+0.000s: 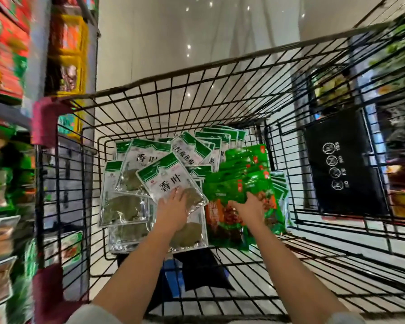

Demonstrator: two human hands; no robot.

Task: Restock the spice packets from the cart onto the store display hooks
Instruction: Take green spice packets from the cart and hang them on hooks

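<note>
left hand (173, 209) grips the 香叶 packet (167, 180); right hand (250, 208) seemingly pinches green packets (240, 183).

Bright, even light; shelves (7, 141) at left blurred, wide-angle edges bowed, floor (173, 43) glinting.
</note>
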